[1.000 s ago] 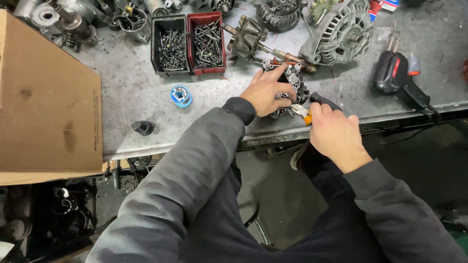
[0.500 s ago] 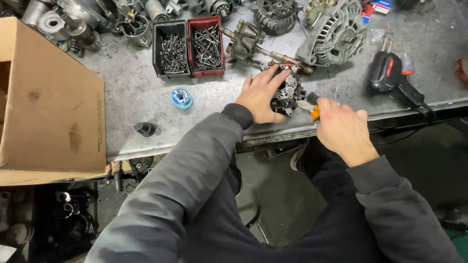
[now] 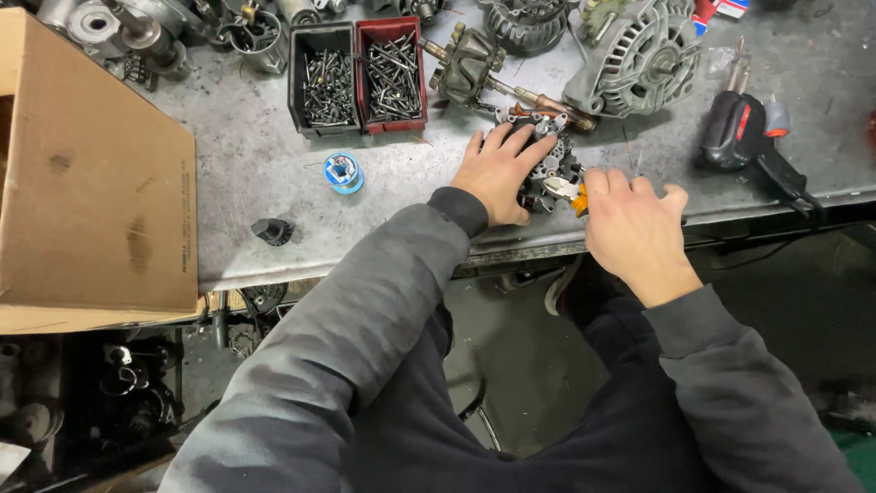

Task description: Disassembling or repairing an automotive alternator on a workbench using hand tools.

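Head view, brown carton (image 3: 91, 173) left, red bin (image 3: 392, 78)

Two screw bins (image 3: 360, 78) (one black, one red), a cardboard box (image 3: 91, 173) and a solder spool (image 3: 343, 172).

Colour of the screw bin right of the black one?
Red: the red screw bin beside the black screw bin, clearest in the head view.

A scuffed grey metal desk (image 3: 255, 173) spans the upper view under even light — below its front edge lies a dark, stained concrete floor (image 3: 511, 365), with shadowed clutter at left.
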